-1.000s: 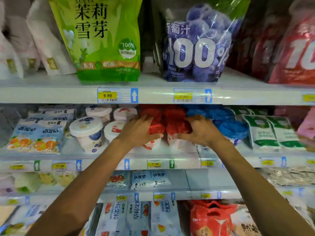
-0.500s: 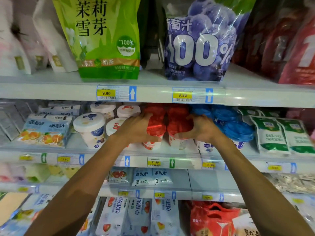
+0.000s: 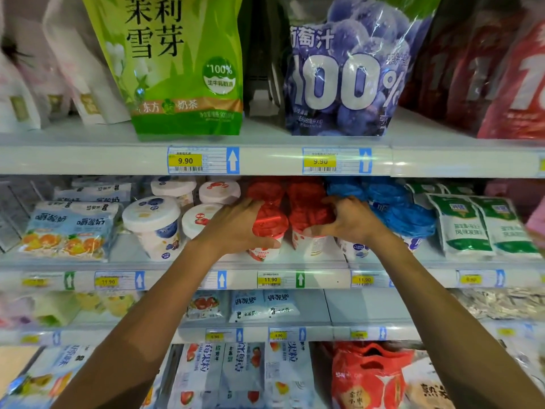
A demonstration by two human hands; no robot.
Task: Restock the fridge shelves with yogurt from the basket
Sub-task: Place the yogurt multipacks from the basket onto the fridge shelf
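Two red-lidded yogurt cups stand side by side at the front of the middle fridge shelf (image 3: 309, 262). My left hand (image 3: 236, 225) curls round the left red-lidded cup (image 3: 269, 224), thumb under its lid rim. My right hand (image 3: 351, 221) grips the right red-lidded cup (image 3: 306, 214) from its right side, thumb low on the cup wall. More red-lidded cups stand behind them. No basket is in view.
White-lidded yogurt cups (image 3: 152, 219) stand left of my hands, blue-lidded cups (image 3: 407, 214) right. Green-and-white pouches (image 3: 477, 225) lie far right, orange-print packs (image 3: 67, 228) far left. A green bag (image 3: 177, 66) and a purple juice pack (image 3: 348, 69) fill the shelf above.
Both hands have stayed on the two red-lidded cups and drawn them slightly forward and together. The camera has moved closer to the shelf.
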